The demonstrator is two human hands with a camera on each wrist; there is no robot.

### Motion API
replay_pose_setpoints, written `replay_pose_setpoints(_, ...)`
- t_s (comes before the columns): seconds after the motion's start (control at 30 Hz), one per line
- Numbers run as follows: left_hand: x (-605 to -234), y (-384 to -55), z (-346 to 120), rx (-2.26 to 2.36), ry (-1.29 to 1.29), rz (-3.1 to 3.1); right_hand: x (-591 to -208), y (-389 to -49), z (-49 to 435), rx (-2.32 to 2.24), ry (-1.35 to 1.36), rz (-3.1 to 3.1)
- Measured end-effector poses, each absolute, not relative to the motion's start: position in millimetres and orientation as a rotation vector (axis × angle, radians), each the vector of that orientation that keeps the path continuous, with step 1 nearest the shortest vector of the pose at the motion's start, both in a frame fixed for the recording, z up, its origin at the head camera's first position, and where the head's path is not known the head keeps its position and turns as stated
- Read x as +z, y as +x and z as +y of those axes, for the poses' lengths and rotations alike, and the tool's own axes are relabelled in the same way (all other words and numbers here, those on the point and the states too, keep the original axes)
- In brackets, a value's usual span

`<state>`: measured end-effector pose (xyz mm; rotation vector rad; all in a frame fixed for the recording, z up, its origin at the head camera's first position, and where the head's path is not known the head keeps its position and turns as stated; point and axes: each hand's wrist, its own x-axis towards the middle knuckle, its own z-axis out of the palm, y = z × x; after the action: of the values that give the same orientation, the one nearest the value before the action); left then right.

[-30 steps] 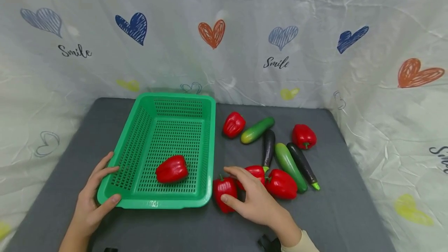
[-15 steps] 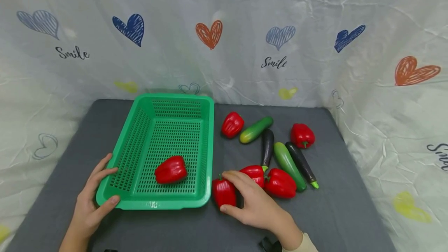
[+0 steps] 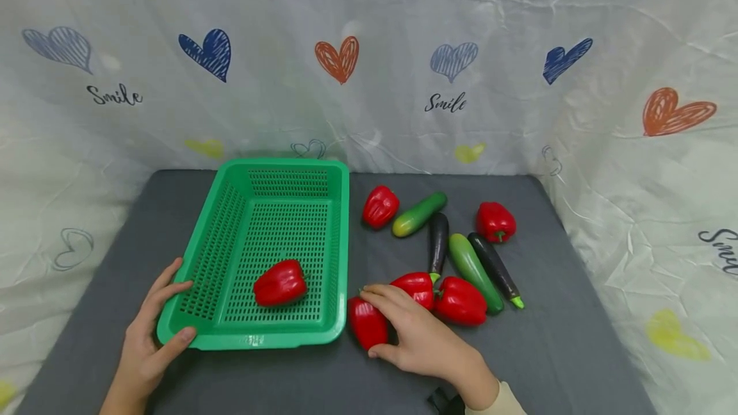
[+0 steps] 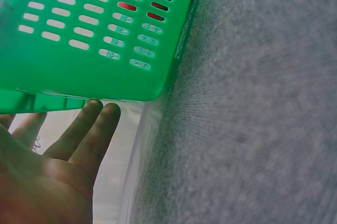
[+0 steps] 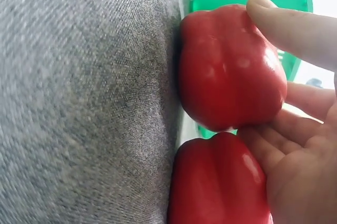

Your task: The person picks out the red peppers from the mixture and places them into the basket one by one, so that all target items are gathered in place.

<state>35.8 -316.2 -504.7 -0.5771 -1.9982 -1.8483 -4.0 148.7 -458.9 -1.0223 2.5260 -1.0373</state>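
In the head view, my left hand [image 3: 147, 338] touches the left front corner of a green plastic basket [image 3: 254, 340], fingers and thumb spread along its rim. The left wrist view has those fingers straight, their tips at the basket's edge [image 4: 131, 90]. One red bell pepper [image 3: 280, 283] lies inside the basket. Just right of it, my right hand [image 3: 421, 335] grips another red bell pepper [image 3: 368, 324], thumb on one side and fingers round the other. In the right wrist view, the gripped pepper [image 5: 229, 69] sits close to the cloth, beside a further red pepper [image 5: 216, 182].
Beyond my right hand lie more red bell peppers [image 3: 461, 301], two dark eggplants [image 3: 497, 268] and two green cucumber-like vegetables [image 3: 419, 214]. One pepper [image 3: 496, 221] is off at the back right. A grey cloth [image 3: 277, 383] covers the table; a white curtain [image 3: 386, 18] hangs behind.
My right hand has closed in round the nearest pepper, which has tilted so that its stem is now hidden under the fingers. The left hand keeps its place at the basket corner.
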Motion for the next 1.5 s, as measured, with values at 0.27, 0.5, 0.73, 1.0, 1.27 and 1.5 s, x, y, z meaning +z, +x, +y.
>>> replay_pose_setpoints(0.27,-505.3,36.3,-315.4,-1.838,-0.579,-1.996,-460.3,-4.3,148.2,-1.030,-1.027,2.543)
replay_pose_setpoints(0.5,-505.3,36.3,-315.4,-1.848,-0.577,-2.000,-461.1,-3.9,147.8,-1.026,-1.038,2.548)
replay_pose_setpoints(0.73,-506.1,35.4,-316.5,-1.845,-0.571,-2.004,-462.9,-4.5,147.4,-1.026,-1.017,2.540)
replay_pose_setpoints(1.0,-506.0,34.9,-316.2,-1.849,-0.566,-2.004,-459.8,-4.4,147.4,-1.042,-0.977,2.528)
replay_pose_setpoints(1.27,-505.5,35.9,-316.3,-1.839,-0.570,-2.001,-458.6,-3.9,147.0,-1.049,-0.961,2.525)
replay_pose_setpoints(1.5,-505.0,36.0,-317.1,-1.827,-0.566,-2.007,-457.8,-3.7,146.9,-1.067,-0.934,2.529)
